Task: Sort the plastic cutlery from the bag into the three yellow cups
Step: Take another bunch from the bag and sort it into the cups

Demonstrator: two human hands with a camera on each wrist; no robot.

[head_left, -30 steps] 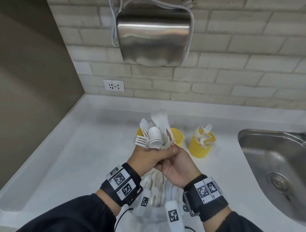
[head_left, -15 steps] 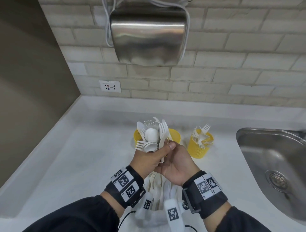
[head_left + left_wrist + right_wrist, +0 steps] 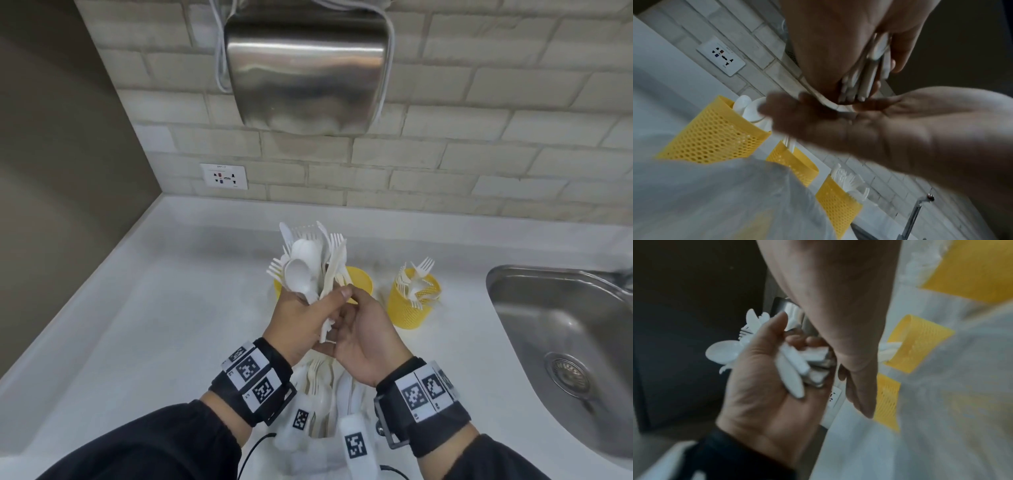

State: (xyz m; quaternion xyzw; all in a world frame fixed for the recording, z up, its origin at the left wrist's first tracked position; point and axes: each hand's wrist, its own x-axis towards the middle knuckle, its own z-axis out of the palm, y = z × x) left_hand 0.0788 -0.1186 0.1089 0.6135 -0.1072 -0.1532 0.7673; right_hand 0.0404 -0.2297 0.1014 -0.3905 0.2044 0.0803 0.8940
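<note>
L hand (image 3: 301,318) grips cutlery bunch (image 3: 310,263) — R hand (image 3: 368,337) touching.

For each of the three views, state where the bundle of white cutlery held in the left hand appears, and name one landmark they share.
Head: bundle of white cutlery centre, fanning above the left hand.
Left wrist: handle ends top centre.
Right wrist: centre-left.
Shared landmark: yellow mesh cups.

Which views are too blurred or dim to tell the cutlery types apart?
Head view: sharp and evenly lit, glare only on the steel hand dryer. Left wrist view: dim, right hand smeared. Right wrist view: dim, bag and yellow cups motion-blurred.
</note>
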